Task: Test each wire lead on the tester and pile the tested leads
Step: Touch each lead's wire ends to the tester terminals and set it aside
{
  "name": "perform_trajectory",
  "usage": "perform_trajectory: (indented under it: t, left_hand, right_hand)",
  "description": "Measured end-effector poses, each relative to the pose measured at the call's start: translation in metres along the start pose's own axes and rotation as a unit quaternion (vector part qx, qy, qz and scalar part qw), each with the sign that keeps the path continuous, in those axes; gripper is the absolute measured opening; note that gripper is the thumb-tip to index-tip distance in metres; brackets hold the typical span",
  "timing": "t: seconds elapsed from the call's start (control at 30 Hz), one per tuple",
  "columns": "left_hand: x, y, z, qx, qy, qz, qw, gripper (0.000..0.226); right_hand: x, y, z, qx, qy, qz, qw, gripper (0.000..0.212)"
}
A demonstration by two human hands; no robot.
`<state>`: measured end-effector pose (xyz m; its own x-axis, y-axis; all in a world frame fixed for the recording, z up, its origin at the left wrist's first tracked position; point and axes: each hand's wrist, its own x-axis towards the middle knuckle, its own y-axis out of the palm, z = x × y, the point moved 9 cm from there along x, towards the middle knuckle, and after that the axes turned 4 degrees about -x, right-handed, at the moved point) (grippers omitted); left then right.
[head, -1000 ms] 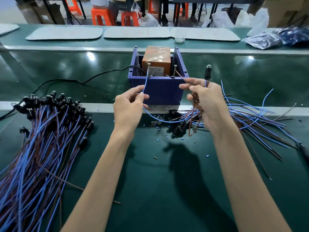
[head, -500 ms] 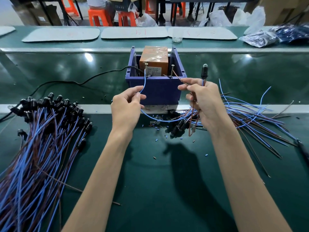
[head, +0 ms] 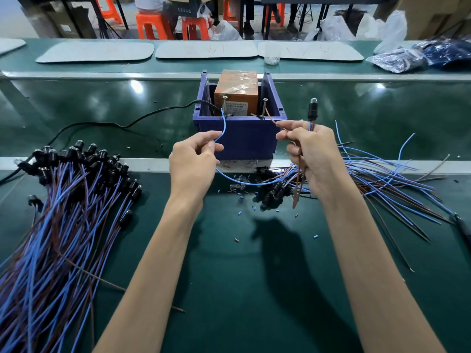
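Note:
The tester (head: pixel 235 98), an orange box with two upright screw posts, sits in a blue bin (head: pixel 246 138) at the bench's middle. My left hand (head: pixel 195 161) pinches the blue wire (head: pixel 223 124), whose tip reaches the left post. My right hand (head: pixel 309 154) pinches the brown wire (head: pixel 272 119) near the right post and also grips the lead's black lamp holder (head: pixel 313 110), which stands upright above my fist. A large pile of leads (head: pixel 58 212) lies on the left. A looser heap of leads (head: pixel 377 179) lies on the right.
A black cable (head: pixel 122 123) runs from the bin to the left. Small blue and brown insulation scraps (head: pixel 239 214) dot the green mat near the bin. Grey mats (head: pixel 96 52) and plastic bags (head: pixel 418 57) lie on the far bench. A dark tool (head: pixel 462 228) lies at the right edge.
Both hands stay at the tester holding the same lead. The brown wire tip has edged a little nearer to the right post; the view shifted slightly.

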<state>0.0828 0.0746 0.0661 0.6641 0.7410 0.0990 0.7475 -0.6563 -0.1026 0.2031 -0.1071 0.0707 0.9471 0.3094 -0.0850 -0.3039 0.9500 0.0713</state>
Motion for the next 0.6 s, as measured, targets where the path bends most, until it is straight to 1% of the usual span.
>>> perform_trajectory:
  t: [0.37,0.6]
  left_hand:
    - [-0.0004,-0.0003,-0.0049,-0.001,0.000,0.004,1.000,0.035]
    - [-0.0012,-0.0002,-0.0064,-0.003,0.001,0.007,1.000,0.033]
  right_hand:
    - [0.0022,0.0011,-0.0011,0.003,-0.002,0.006,1.000,0.028]
    - [0.0031,0.0015,-0.0019,0.006,-0.002,0.009,1.000,0.028]
